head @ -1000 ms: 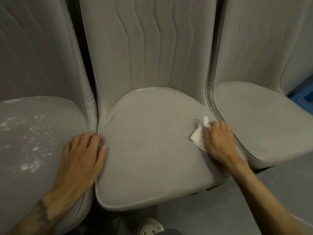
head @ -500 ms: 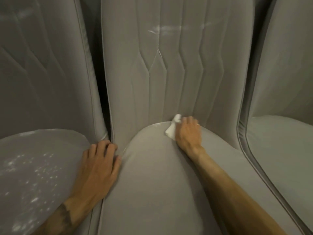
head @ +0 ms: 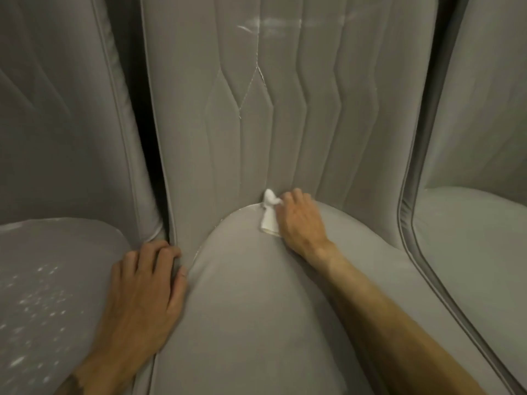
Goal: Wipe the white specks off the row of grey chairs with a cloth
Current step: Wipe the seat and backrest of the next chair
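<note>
Right grip (head: 299, 220) pinching cloth (head: 269, 216) at far crease of middle chair (head: 256, 309); left grip (head: 142, 297) spread, resting on seat edge. Done, seemingly: middle seat. Remaining: backrest smears (head: 273, 24), specks (head: 42, 297) on left chair (head: 62, 240).

A dim indoor place, its kind unclear. Three matching grey quilted chairs fill the view, packed side by side: left chair (head: 57, 138) under the left hand (head: 142, 295), middle chair (head: 251, 323) under the right hand (head: 299, 220), right chair (head: 470, 252) beyond it.

Middle seat (head: 256, 323) front lies open; its backrest (head: 199, 124) walls the rear. Left hand (head: 142, 303) covers the seam beside the left chair (head: 51, 252), right hand (head: 299, 220) with cloth (head: 269, 218) sits in the crease.
</note>
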`<state>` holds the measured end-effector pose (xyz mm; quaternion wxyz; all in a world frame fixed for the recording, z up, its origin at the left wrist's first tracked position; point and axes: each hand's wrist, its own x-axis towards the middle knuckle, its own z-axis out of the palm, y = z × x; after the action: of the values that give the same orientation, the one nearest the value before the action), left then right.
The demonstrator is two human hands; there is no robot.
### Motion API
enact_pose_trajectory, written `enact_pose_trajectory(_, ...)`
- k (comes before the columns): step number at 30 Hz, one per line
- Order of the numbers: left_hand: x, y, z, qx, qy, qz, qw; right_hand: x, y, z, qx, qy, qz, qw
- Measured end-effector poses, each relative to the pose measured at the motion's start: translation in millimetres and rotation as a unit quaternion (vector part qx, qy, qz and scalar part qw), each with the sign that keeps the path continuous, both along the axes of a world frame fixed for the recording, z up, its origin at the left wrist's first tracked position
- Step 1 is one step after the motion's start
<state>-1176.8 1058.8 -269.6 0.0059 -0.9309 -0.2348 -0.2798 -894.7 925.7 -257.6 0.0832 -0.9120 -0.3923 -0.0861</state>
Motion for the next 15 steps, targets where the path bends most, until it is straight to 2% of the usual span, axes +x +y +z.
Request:
enact_pose_trajectory(3, 1, 0, -2, 0.000, 0.005, 0.003, 1.000, 18, -31, 0, 0.053, 0.023, -0.130, 0.990)
enact_pose_trajectory(4, 2, -1, -2, 0.000, 0.006, 0.005, 1.000, 13, -24, 1, 0.052, 0.018, -0.141, 0.988)
enact_pose_trajectory(7, 2, -1, -2, -0.001, 0.001, 0.007, 1.000, -20, 25, 1, 0.029, 0.026, -0.052, 0.998)
enact_pose_trajectory(10, 0, 2, -5, 0.007, -0.001, 0.003, 1.000, -21, 23, 0, 0.031, 0.014, 0.031, 0.999)
enact_pose_trajectory(13, 1, 1, -4, 0.001, 0.003, 0.007, 1.000, 13, -11, -1, 0.034, 0.013, -0.065, 0.997)
enact_pose_trajectory(15, 2, -1, -2, -0.003, 0.010, 0.016, 1.000, 7, -6, 0, 0.035, 0.021, -0.118, 0.992)
